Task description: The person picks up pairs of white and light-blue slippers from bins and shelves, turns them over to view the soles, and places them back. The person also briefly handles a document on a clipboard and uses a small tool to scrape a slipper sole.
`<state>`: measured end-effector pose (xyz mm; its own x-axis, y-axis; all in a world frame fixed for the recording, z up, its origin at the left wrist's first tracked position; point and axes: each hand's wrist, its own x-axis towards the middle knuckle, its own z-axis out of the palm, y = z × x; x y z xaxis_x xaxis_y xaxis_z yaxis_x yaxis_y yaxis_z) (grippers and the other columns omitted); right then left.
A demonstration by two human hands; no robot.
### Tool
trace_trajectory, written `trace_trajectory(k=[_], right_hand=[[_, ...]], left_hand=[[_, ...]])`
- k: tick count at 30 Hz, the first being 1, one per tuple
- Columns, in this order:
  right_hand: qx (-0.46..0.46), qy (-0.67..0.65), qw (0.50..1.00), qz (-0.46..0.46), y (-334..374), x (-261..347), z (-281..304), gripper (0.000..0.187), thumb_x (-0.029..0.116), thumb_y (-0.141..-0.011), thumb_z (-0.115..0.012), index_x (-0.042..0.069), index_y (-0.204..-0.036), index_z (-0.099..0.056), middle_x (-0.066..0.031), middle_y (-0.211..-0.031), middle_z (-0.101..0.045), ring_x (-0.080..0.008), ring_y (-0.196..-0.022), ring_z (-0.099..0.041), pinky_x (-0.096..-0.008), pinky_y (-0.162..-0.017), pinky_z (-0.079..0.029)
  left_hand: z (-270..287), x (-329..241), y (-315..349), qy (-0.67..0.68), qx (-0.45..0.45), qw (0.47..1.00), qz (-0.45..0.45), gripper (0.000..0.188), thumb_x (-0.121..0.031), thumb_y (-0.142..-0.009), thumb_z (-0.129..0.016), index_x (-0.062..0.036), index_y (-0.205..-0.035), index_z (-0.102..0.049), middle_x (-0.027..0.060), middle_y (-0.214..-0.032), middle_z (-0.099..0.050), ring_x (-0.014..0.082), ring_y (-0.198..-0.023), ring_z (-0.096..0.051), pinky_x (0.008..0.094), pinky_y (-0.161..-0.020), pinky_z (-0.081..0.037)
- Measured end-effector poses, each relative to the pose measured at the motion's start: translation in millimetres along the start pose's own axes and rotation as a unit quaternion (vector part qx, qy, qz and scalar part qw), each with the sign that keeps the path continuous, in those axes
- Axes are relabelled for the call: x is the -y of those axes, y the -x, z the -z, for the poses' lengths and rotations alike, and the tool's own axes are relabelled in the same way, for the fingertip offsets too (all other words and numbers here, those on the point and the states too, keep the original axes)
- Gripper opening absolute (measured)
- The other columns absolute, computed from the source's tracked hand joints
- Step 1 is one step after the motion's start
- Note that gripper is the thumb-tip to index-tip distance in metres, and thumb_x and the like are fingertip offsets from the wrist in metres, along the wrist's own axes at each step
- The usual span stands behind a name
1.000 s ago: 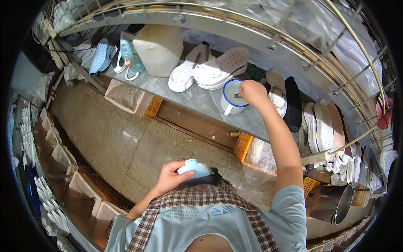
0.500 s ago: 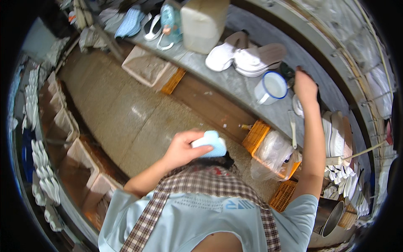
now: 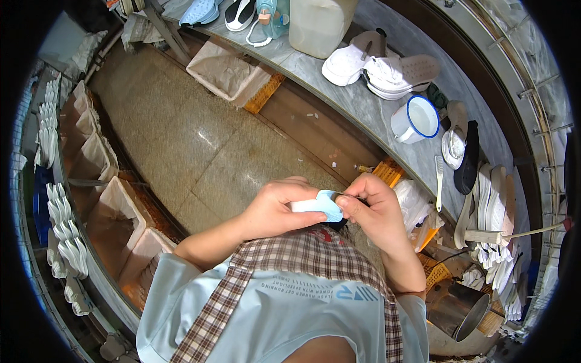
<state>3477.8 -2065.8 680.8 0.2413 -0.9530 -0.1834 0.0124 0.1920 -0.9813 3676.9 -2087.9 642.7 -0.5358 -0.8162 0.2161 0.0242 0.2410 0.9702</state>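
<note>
In front of my apron, my left hand [image 3: 281, 206] is closed round a small light-blue and white shoe sole [image 3: 327, 206]. Its thumb lies along the near side. My right hand [image 3: 375, 209] is closed in a pinch at the sole's right end, its fingertips touching the blue edge. A thin dark piece shows between those fingers; its kind is too small to tell. On the grey bench beyond stand a white enamel mug [image 3: 401, 124] with a blue rim and several white sandals [image 3: 402, 74]. A white brush [image 3: 439, 181] lies at the bench's edge.
A cloudy plastic jug [image 3: 318, 27] stands at the back of the bench [image 3: 357, 109]. Stacked soles [image 3: 493, 199] are at the right. Lined bins [image 3: 224, 69] sit under the bench and along the left. A metal bucket [image 3: 460, 308] is at lower right.
My right hand has come back from the bench beside the mug to the sole, with a thin dark piece in its fingers. My left hand still holds the sole, now slightly further right.
</note>
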Motion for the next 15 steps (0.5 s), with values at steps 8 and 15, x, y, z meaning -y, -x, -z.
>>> trace_trajectory(k=[8,15], right_hand=[[-0.035,0.099,0.993,0.053,-2.0,-15.2,-11.3,0.025,0.016,-0.081,-0.068,0.003,-0.069,-0.052,0.0001,-0.062,-0.052,-0.0047,-0.058,-0.046,-0.0217,-0.051,-0.037],[0.028,-0.043,0.999,0.005,5.2,-17.3,-11.5,0.026,0.013,-0.084,-0.065,0.006,-0.069,-0.046,0.0028,-0.060,-0.047,-0.0013,-0.055,-0.043,-0.0187,-0.046,-0.032]], left_hand=[[-1.1,-2.9,3.4,-0.039,0.006,0.998,-0.050,0.021,-0.007,-0.072,-0.071,-0.0037,-0.092,-0.067,0.0087,-0.070,-0.059,0.0229,-0.064,-0.054,0.0328,-0.059,-0.043],[-2.7,-1.7,9.5,-0.014,0.020,0.997,-0.072,0.019,-0.006,-0.073,-0.071,-0.0012,-0.090,-0.065,0.0096,-0.069,-0.058,0.0239,-0.062,-0.053,0.0334,-0.056,-0.042]])
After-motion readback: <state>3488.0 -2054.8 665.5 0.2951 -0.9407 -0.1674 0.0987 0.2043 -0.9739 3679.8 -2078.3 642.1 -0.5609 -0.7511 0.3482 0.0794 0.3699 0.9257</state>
